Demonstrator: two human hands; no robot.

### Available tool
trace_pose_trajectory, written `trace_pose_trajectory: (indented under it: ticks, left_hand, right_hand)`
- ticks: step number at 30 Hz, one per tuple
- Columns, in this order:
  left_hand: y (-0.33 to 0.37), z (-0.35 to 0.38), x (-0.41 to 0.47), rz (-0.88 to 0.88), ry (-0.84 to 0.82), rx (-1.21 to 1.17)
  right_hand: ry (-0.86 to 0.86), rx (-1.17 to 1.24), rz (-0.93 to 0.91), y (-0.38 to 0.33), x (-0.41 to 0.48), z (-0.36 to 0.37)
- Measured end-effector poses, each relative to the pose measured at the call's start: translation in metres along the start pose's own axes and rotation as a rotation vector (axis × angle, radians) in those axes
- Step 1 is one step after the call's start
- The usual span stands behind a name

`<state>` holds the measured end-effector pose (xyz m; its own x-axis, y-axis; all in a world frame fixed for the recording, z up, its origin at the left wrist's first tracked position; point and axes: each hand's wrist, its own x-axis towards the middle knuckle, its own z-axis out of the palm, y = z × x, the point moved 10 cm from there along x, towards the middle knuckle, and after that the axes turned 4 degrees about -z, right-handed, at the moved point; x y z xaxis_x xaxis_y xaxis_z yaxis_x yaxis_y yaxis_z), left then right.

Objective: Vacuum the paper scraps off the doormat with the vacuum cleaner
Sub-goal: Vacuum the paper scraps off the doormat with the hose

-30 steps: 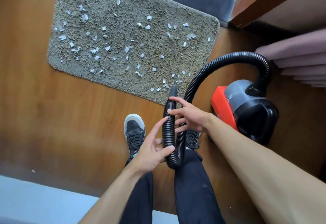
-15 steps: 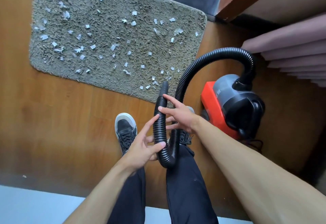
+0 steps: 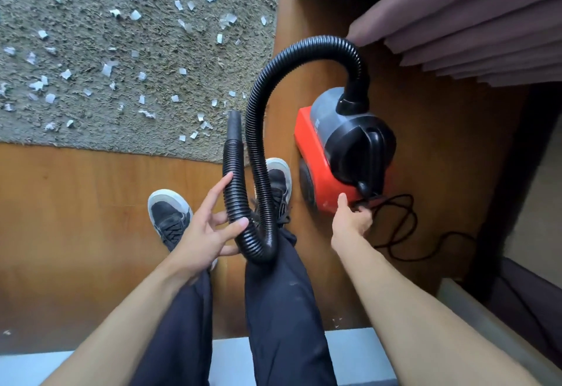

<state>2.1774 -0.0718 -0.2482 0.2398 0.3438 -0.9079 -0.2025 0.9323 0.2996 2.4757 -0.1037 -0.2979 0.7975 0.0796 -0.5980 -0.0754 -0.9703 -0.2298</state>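
Nothing looks vacuumed yet: paper scraps [image 3: 106, 69] litter the doormat [image 3: 91, 29] at upper left. The left hand [image 3: 206, 233] grasps the vacuum hose [image 3: 234, 178] between thumb and fingers. The right hand [image 3: 349, 218] touches the vacuum cleaner [image 3: 343, 139], grip unclear.

One wide-angle camera, worn on the head, looks steeply down and forward over the person's own forearms [image 3: 410, 309] and legs [image 3: 273, 294] to the floor [image 3: 76, 203]. The left hand [image 3: 206, 233], right hand [image 3: 349, 221] and hose [image 3: 234, 172] lie nearest, mid-frame; doormat [image 3: 91, 51] upper left, vacuum cleaner [image 3: 343, 142] right of centre, farther off. The curtain [image 3: 471, 20] fills the upper right corner.
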Motion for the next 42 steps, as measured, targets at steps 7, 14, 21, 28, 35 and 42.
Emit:
trace_pose_trajectory:
  ticks: [7, 14, 21, 28, 35, 42]
  left_hand:
    - [-0.003, -0.002, 0.003, -0.009, 0.061, 0.024]
    - [-0.001, 0.0, 0.006, -0.031, 0.075, 0.056]
    - [0.004, -0.003, -0.01, -0.03, 0.085, 0.049]
    - [-0.001, -0.017, -0.021, -0.003, 0.054, -0.021]
    - [-0.015, -0.03, -0.031, -0.008, 0.051, -0.093]
    - [-0.031, -0.04, -0.04, 0.0, 0.037, -0.153]
  right_hand:
    - [-0.095, -0.01, 0.018, -0.007, 0.011, 0.015]
    - [-0.184, -0.139, 0.005, -0.005, 0.018, 0.019]
    - [-0.287, -0.306, -0.046, -0.012, -0.012, 0.029]
    - [-0.941, -0.353, -0.353, -0.058, -0.134, 0.134]
    - [-1.25, -0.482, -0.364, -0.074, -0.196, 0.187]
    - [-1.343, -0.628, -0.255, -0.063, -0.206, 0.203]
